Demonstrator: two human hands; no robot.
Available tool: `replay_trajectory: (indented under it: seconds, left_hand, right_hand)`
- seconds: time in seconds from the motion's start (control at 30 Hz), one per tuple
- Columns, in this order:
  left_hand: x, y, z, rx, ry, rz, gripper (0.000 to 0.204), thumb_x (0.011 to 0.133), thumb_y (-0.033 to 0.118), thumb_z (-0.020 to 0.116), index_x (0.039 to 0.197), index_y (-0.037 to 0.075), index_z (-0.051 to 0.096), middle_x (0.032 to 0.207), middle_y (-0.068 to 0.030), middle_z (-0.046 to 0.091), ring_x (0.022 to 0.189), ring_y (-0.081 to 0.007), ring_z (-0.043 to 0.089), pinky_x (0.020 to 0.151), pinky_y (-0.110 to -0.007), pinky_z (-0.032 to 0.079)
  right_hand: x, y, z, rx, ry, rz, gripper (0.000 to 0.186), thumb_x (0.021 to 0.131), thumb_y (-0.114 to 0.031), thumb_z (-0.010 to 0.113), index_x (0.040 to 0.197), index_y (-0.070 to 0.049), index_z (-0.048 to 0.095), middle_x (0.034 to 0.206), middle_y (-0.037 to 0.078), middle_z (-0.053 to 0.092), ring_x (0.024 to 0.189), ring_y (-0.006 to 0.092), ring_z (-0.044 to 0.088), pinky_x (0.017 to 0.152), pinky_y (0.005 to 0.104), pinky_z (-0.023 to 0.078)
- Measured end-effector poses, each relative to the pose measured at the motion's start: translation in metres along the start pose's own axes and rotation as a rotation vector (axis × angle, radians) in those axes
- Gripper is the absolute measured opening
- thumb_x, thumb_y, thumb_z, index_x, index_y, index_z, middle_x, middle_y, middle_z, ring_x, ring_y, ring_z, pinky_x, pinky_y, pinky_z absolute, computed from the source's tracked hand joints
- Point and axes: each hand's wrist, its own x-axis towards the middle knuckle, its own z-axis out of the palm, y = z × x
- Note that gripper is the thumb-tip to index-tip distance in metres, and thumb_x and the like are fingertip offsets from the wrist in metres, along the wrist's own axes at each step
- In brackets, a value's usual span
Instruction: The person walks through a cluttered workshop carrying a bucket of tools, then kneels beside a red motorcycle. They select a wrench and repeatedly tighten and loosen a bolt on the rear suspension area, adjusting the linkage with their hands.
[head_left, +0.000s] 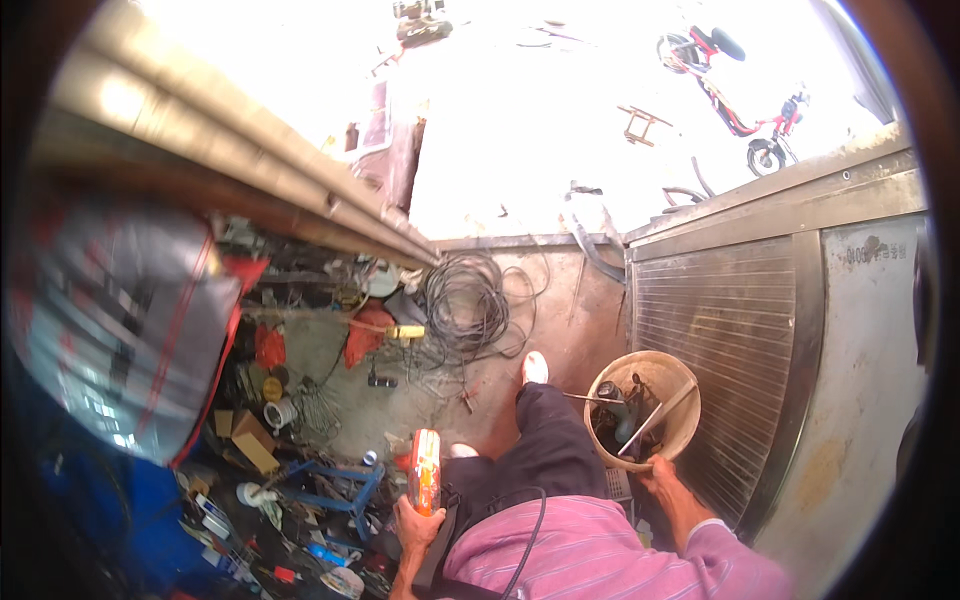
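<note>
Evidently the nearest thing, at the bottom of the frame, is a pink striped fabric shirt (560,550), cut off by the edge, with a thin black cord looping over it. Left of it, the left hand (418,522) is closed around the lower end of an orange, pale-topped, elongated block (426,470), upright at lower centre; the fingers' far side is hidden and the markings are blurred. At lower right, the right hand (664,482) touches the near rim of a round, beige bucket (655,366) with a scuffed wall; its fingertips are hard to make out, so I cannot tell how far they close. Inside, a flat pale strip (658,418) leans across dark, tangled pieces, their lower parts hidden. A blue angular frame (352,482) stands amid jumbled clutter at lower left, partly covered. Farther off, thin black cable (466,310) lies in loose coils on the dull floor at centre, beside a ribbed metal door panel (715,320) on the right. Beyond, glare washes out the ground around a red two-wheeled scooter (722,106) at upper right.
</note>
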Motion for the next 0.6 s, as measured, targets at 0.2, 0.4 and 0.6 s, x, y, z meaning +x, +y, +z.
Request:
replay_trajectory:
  seconds: [0.2, 0.4, 0.6]
  left_hand:
    - [0.107, 0.146, -0.015, 0.011, 0.079, 0.302, 0.083, 0.069, 0.028, 0.095, 0.133, -0.001, 0.052, 0.120, -0.0253, 0.061, 0.116, -0.0453, 0.059, 0.099, -0.052, 0.050]
    - [0.175, 0.300, -0.042, -0.066, 0.143, 0.555, 0.086, 0.066, 0.024, 0.094, 0.134, -0.002, 0.049, 0.121, -0.0244, 0.058, 0.115, -0.0430, 0.059, 0.100, -0.050, 0.049]
    - [0.242, 0.410, -0.056, -0.156, 0.065, 0.532, 0.085, 0.068, 0.024, 0.092, 0.135, -0.004, 0.050, 0.126, -0.0241, 0.057, 0.119, -0.0397, 0.059, 0.105, -0.048, 0.048]
  right_hand:
    - [0.020, -0.013, -0.021, 0.245, -0.106, 0.126, 0.026, 0.093, -0.016, 0.060, 0.115, -0.003, 0.059, 0.104, 0.016, 0.067, 0.097, 0.0349, 0.069, 0.083, 0.0530, 0.061]
    - [0.013, -0.045, 0.008, 0.430, -0.059, 0.243, 0.032, 0.092, -0.010, 0.061, 0.122, -0.001, 0.056, 0.117, 0.021, 0.065, 0.103, 0.0402, 0.068, 0.089, 0.0592, 0.061]
    - [0.002, -0.095, 0.060, 0.411, -0.092, 0.348, 0.025, 0.092, -0.016, 0.062, 0.113, -0.003, 0.062, 0.113, 0.017, 0.067, 0.104, 0.0357, 0.067, 0.088, 0.0523, 0.061]
